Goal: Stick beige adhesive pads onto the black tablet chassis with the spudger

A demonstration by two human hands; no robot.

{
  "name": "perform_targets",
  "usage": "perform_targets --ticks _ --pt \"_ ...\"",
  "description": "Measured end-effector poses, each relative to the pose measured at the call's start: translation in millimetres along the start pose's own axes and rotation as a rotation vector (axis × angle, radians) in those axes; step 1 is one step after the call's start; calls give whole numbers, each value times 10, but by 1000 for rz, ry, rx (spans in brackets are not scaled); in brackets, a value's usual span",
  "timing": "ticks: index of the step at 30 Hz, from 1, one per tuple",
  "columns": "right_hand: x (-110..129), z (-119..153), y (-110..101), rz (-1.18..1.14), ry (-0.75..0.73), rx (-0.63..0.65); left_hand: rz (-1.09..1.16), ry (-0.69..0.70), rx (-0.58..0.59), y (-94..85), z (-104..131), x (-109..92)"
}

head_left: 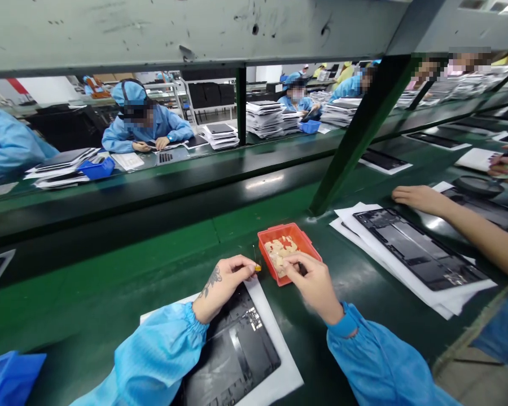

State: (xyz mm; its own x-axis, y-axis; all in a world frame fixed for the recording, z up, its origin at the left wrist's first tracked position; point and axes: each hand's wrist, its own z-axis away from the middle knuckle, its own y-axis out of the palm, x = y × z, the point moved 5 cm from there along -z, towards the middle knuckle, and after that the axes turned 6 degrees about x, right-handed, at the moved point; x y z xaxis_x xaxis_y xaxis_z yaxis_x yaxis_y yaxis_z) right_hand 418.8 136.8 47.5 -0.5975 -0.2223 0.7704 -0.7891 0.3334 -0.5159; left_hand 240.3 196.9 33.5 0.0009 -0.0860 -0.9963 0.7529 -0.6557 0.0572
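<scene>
My left hand [228, 282] pinches a small yellow part [258, 268] with a thin wire or strip rising from it, just left of a red plastic bin [309, 247]. Small beige pieces [279, 248] lie loose in the bin. Over the bin's near right side, my right hand [315, 282] has its fingers pinched together; a small dark thing shows by them, its kind unclear. Beneath my left forearm a black device casing panel [224, 361] rests on white sheets [285, 366], partly covered by the sleeve.
Another black panel [419, 248] lies on white sheets at the right, with a co-worker's arm [469, 223] reaching beside it. A green post [355, 135] stands behind the red bin. At the lower left is a blue bin [14, 375]. Co-workers sit across the line.
</scene>
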Motion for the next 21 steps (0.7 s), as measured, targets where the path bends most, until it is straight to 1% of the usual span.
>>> perform_targets --ticks 5,9,12,14,15,16,18,19,21 --pt "-164 -16 -39 145 9 -48 149 -24 -81 -94 141 59" --pt "-299 -53 -15 229 28 -84 249 -29 -164 -250 378 122" --pt "-233 -87 -24 209 11 -116 230 -33 -213 -420 662 121" --pt "-86 -102 -53 162 1 -140 176 -57 -249 -561 892 92" --pt "-4 -108 -62 91 23 -141 148 -75 -274 -639 1014 72" --pt "78 -113 -55 -6 63 -124 119 -95 -306 -723 1137 48" --pt "241 -117 40 -266 185 -27 70 -131 -381 -886 1374 -8" --pt "345 -112 129 -346 225 54 52 -146 -419 -957 1482 -38" --pt "586 -76 386 -414 273 286 42 -159 -479 -1056 1662 -96"
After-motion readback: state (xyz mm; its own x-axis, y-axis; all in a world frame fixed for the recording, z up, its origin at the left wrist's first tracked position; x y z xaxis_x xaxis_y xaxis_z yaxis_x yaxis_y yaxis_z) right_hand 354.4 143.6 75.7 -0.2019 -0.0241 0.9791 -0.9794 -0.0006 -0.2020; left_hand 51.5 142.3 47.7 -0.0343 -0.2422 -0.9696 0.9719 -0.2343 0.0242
